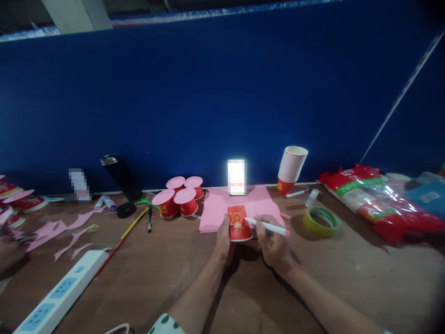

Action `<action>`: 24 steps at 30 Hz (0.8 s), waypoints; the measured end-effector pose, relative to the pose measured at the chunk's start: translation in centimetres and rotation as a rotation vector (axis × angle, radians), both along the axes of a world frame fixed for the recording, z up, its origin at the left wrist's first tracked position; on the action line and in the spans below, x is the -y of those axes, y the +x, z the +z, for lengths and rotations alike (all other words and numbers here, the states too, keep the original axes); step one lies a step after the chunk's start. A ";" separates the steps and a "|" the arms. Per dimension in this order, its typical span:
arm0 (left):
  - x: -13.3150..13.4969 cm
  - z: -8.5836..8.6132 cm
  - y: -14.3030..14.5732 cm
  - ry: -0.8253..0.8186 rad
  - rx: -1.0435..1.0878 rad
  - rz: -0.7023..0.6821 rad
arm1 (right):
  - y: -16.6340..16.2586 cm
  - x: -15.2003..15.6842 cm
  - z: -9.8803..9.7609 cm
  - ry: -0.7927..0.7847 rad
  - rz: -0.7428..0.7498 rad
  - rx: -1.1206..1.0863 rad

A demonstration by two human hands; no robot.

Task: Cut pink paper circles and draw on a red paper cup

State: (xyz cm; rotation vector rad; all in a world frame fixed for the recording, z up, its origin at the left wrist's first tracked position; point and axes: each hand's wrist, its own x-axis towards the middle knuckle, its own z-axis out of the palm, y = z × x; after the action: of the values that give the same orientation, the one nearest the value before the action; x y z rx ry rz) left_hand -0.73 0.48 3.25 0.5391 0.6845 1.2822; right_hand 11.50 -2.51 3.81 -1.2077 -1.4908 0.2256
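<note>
A red paper cup [238, 224] stands upside down on a stack of pink paper [222, 206] at the middle of the wooden table. My left hand [224, 239] presses against the cup's left side, fingers closed on it. My right hand [274, 243] is closed round a white marker [268, 227] with a pink end. The marker's tip touches the cup's right side.
Several upturned red cups [181, 195] with pink discs on them stand left of the paper. A stack of cups [291, 169], a green tape roll [321, 221], red packets [375, 204], a white power strip [62, 290], pink scraps [59, 229] and a black flask [121, 178] lie around. Another person's hand [9, 253] shows at far left.
</note>
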 end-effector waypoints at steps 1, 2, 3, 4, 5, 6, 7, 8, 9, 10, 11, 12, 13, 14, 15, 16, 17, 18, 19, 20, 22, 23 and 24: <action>0.0 -0.1 0.0 0.000 0.002 -0.001 | 0.0 0.0 0.0 0.001 -0.003 -0.012; -0.1 -0.2 0.0 -0.002 0.004 0.000 | -0.1 0.0 0.1 0.001 -0.009 -0.026; -0.1 -0.3 0.0 -0.004 0.006 0.001 | -0.1 0.0 0.1 0.001 -0.016 -0.043; -0.2 -0.5 0.0 -0.007 0.012 -0.002 | -0.1 0.1 0.2 0.002 -0.024 -0.061; -0.2 -0.6 0.0 -0.007 0.019 -0.011 | -0.1 0.1 0.2 0.007 -0.028 -0.081; -0.3 -0.8 0.0 -0.001 0.025 -0.021 | -0.1 0.1 0.2 0.013 -0.024 -0.101; -0.4 -0.9 0.0 0.006 0.028 -0.023 | -0.1 0.1 0.2 0.019 -0.011 -0.122; -0.4 -1.0 0.0 0.015 0.029 -0.017 | -0.1 0.1 0.2 0.023 0.010 -0.141; -0.5 -1.1 0.0 0.021 0.029 -0.006 | -0.1 0.1 0.1 0.028 0.036 -0.155; -0.5 -1.1 0.0 0.019 0.033 0.004 | -0.1 0.1 0.1 0.034 0.064 -0.159; -0.6 -1.2 0.0 0.006 0.042 0.008 | -0.2 0.1 0.0 0.042 0.083 -0.151; -0.6 -1.2 -0.1 -0.018 0.056 0.002 | -0.2 0.1 -0.1 0.054 0.088 -0.127; -0.7 -1.3 -0.1 -0.046 0.072 -0.009 | -0.3 0.1 -0.2 0.073 0.083 -0.088; -0.7 -1.3 -0.2 -0.072 0.088 -0.012 | -0.4 0.1 -0.3 0.098 0.069 -0.037; -0.8 -1.4 -0.2 -0.094 0.100 0.000 | -0.5 0.1 -0.4 0.122 0.056 0.018; -0.8 -1.5 -0.3 -0.108 0.109 0.022 | -0.5 0.1 -0.5 0.143 0.045 0.066; -0.9 -1.7 -0.3 -0.114 0.116 0.047 | -0.6 0.1 -0.6 0.159 0.042 0.105; -0.9 -1.8 -0.3 -0.115 0.124 0.067 | -0.7 0.1 -0.6 0.165 0.049 0.133; -1.0 -2.0 -0.3 -0.110 0.130 0.082 | -0.7 0.1 -0.6 0.165 0.055 0.149; -1.1 -2.1 -0.3 -0.099 0.132 0.093 | -0.7 0.1 -0.7 0.160 0.060 0.159; -1.2 -2.3 -0.1 -0.062 0.126 0.115 | -0.6 0.0 -0.7 0.145 0.057 0.171; -1.3 -2.4 0.0 -0.040 0.123 0.126 | -0.5 -0.1 -0.8 0.140 0.055 0.175; -1.4 -2.4 0.0 -0.019 0.121 0.132 | -0.5 -0.1 -0.8 0.139 0.052 0.175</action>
State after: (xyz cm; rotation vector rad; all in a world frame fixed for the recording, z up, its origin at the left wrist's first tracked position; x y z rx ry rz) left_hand -0.69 1.84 0.82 0.4022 0.6389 1.4185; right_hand 11.03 -2.36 3.02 -1.0998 -1.6628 0.0502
